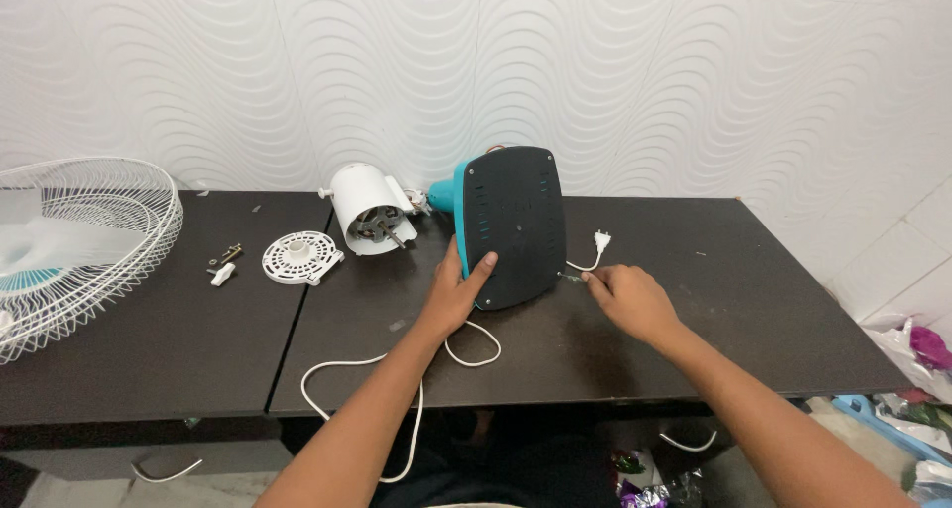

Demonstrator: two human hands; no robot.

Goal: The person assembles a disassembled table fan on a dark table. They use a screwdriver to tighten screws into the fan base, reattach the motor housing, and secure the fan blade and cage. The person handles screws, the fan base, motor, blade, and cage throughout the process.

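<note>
Fan base (514,225), one only, stands tipped on its edge near the back middle of the dark worktop (714,300), its black underside facing the camera and a teal rim down its left side. One left hand (458,292) is clamped on the lower left edge of that base, thumb on the black face, fingers behind the rim. One right hand (625,295) rests on the worktop just right of the base, its grip pinched together on something small and greenish at the fingertips; what it is cannot be told. One white power cord (372,364) loops over the front edge, and one white plug (600,238) lies right of the base. One white motor housing (365,209) lies on its side behind the left hand, joined to the base by a teal neck. One round white slotted cover (297,256) lies left of it, and a few small fasteners (226,262) further left. One white wire fan guard (84,245) sits at the far left. Crumpled plastic bags (917,354), white and pink, lie on the floor at the right.
</note>
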